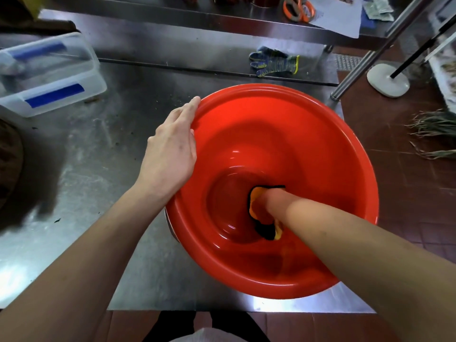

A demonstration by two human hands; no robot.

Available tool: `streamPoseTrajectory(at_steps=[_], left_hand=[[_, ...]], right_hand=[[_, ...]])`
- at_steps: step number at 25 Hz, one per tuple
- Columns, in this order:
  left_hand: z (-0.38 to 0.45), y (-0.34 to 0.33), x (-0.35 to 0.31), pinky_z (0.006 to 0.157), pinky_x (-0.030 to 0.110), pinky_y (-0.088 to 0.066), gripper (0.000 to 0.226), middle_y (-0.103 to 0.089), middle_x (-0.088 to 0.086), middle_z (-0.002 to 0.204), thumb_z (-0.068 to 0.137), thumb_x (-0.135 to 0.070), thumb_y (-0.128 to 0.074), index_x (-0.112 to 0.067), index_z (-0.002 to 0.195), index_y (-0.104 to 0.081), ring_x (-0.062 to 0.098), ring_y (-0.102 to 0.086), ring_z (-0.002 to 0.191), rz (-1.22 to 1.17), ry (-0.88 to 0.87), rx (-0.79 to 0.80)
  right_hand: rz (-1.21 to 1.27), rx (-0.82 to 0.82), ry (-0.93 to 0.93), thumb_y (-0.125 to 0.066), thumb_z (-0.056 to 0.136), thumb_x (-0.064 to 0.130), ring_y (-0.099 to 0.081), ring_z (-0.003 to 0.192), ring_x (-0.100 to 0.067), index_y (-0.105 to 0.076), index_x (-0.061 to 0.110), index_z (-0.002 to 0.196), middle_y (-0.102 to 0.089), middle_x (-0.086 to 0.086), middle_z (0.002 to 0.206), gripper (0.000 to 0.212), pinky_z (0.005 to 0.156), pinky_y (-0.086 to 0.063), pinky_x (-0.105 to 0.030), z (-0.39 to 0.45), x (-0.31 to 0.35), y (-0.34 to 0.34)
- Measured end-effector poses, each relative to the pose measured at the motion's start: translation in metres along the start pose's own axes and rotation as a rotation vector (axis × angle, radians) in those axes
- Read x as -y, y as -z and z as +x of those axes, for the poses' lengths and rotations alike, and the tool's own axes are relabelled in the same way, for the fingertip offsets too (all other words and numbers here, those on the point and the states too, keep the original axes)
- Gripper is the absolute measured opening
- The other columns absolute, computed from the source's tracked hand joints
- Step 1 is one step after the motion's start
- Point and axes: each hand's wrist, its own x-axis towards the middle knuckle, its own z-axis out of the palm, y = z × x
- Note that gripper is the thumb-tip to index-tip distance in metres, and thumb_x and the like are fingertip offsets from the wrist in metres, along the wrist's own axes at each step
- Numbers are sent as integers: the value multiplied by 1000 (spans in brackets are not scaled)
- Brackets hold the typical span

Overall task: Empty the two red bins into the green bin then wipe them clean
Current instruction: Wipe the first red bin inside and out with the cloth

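A large round red plastic bin (283,134) sits on the stainless-steel tabletop (98,169), at its near right corner, with part of its rim overhanging the tabletop's right edge. Its inside is glossy and bare apart from a yellow cloth with a black edge (256,211) lying on the bottom. The right hand (269,203) reaches down into the bin and presses on that cloth; the forearm covers the fingers, so I cannot tell how they are set. The left hand (172,146) lies flat against the bin's left rim, fingers straight and together, thumb just inside the rim.

Beyond the bin, a blue-and-yellow knitted work glove (274,61) lies on the tabletop near its far edge. At the far left stands a clear plastic lidded box with blue tape strips (49,75). Orange-handled scissors (298,8) rest on a raised steel shelf behind.
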Motion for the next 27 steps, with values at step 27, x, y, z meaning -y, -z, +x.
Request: streamPoseTrajectory(at_steps=[27], left_hand=[[2, -10, 4, 97, 52, -43, 58, -44, -2, 154, 104, -11, -42, -29, 158, -30, 32, -52, 129, 49, -19, -33]], right_hand=[[1029, -408, 558, -62, 89, 21, -67, 103, -22, -62, 26, 134, -72, -4, 113, 45, 92, -56, -34, -174, 21, 14]])
